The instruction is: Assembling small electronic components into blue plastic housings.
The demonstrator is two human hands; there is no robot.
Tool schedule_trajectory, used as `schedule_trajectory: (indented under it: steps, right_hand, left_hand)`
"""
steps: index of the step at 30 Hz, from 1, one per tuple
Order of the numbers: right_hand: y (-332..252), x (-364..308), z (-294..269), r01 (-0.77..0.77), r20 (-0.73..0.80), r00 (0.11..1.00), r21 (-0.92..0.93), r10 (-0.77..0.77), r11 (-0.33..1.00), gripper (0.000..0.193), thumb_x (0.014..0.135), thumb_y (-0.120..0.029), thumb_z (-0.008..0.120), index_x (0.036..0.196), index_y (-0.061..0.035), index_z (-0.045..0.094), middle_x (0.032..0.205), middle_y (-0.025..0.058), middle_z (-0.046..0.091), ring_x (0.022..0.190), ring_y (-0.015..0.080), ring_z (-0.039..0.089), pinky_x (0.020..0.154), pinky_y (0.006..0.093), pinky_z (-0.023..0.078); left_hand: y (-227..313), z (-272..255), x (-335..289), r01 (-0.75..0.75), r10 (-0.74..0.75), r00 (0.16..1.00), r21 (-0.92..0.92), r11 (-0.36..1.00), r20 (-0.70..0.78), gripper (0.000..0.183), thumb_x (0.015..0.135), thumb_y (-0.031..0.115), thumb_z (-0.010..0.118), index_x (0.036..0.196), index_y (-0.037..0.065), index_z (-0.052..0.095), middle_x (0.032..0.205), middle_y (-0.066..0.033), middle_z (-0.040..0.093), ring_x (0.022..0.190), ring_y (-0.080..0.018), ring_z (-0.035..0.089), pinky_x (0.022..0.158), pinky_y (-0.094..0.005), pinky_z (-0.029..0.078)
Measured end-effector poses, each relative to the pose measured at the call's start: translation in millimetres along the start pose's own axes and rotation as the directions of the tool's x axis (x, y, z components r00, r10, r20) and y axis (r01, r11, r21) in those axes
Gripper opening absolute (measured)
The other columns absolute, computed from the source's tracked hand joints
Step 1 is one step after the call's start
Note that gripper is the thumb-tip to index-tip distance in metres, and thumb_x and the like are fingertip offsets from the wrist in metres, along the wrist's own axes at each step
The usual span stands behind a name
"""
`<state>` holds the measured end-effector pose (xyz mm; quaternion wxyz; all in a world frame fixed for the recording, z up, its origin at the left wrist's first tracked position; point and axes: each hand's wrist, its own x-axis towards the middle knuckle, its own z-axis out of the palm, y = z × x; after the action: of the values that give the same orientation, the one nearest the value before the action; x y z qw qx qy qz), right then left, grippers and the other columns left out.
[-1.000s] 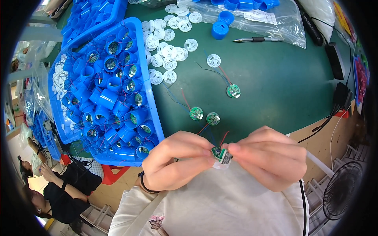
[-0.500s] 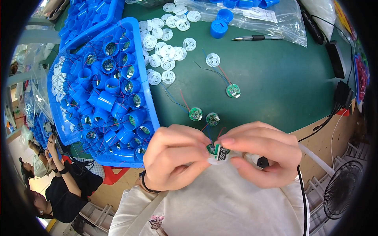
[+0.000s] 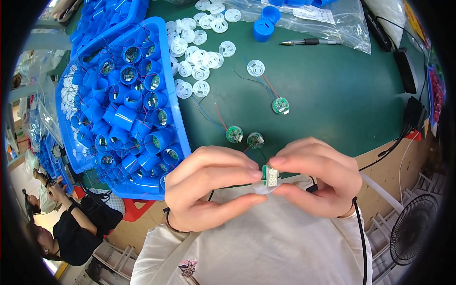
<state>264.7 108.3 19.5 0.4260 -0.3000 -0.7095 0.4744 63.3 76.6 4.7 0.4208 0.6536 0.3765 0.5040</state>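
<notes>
Between the fingertips of both hands sits a small green circuit board with a digit display (image 3: pixel 272 177), set against a clear plastic disc (image 3: pixel 261 188). My left hand (image 3: pixel 213 185) pinches its left side, thumb below and forefinger above. My right hand (image 3: pixel 319 178) pinches its right side in the same way. Just beyond my fingers lie two round green circuit boards, one (image 3: pixel 234 134) with red and blue wires and another (image 3: pixel 255 140) close beside it. A third wired board (image 3: pixel 280 106) lies farther off to the right.
On the left, a blue tray (image 3: pixel 176 109) holds many blue cups with boards and wires. Behind it stands another blue bin (image 3: pixel 137 19). Clear discs (image 3: pixel 200 72) lie scattered beside the tray. Blue caps (image 3: pixel 263 30), a pen (image 3: pixel 311 42) and a plastic bag (image 3: pixel 351 28) lie at the back.
The board in my fingers has turned so its display shows more squarely and looks paler. My left hand has shifted slightly left and down, its fingers straighter.
</notes>
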Motion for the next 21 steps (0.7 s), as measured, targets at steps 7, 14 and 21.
schedule_trajectory:
  steps: [7, 14, 21]
  right_hand:
    - [4, -7, 8, 0.084, -0.031, 0.996, -0.043, -0.085, 0.996, 0.042, 0.065, 0.005, 0.077, 0.104, 0.0084, 0.065, 0.090, 0.0148, 0.066, 0.076, 0.0253, 0.065, 0.064, 0.0329, 0.052]
    - [2, -16, 15, 0.133, -0.054, 0.989, -0.103, -0.139, 0.986, 0.043, 0.065, 0.006, 0.073, 0.107, 0.0088, 0.064, 0.091, 0.0130, 0.061, 0.075, 0.0256, 0.061, 0.062, 0.0333, 0.050]
    - [5, -18, 15, 0.145, -0.081, 0.985, -0.061, -0.149, 0.988, 0.043, 0.066, 0.006, 0.071, 0.108, 0.0088, 0.063, 0.095, 0.0156, 0.062, 0.078, 0.0269, 0.062, 0.065, 0.0338, 0.051]
  left_hand:
    - [3, 6, -9, 0.029, -0.032, 0.997, -0.051, 0.998, -0.065, 0.030, 0.066, -0.003, 0.081, 0.093, -0.003, 0.067, 0.090, -0.0131, 0.065, 0.082, -0.0239, 0.066, 0.069, -0.0312, 0.055]
    - [6, 12, -8, 0.055, -0.070, 0.993, -0.159, 0.986, -0.090, 0.029, 0.066, -0.007, 0.079, 0.092, -0.003, 0.066, 0.090, -0.0148, 0.064, 0.082, -0.0254, 0.066, 0.070, -0.0331, 0.055]
    - [4, 14, -9, 0.005, -0.017, 0.995, -0.119, 0.993, -0.103, 0.032, 0.064, -0.008, 0.080, 0.092, -0.003, 0.066, 0.095, -0.0159, 0.063, 0.084, -0.0253, 0.066, 0.072, -0.0318, 0.056]
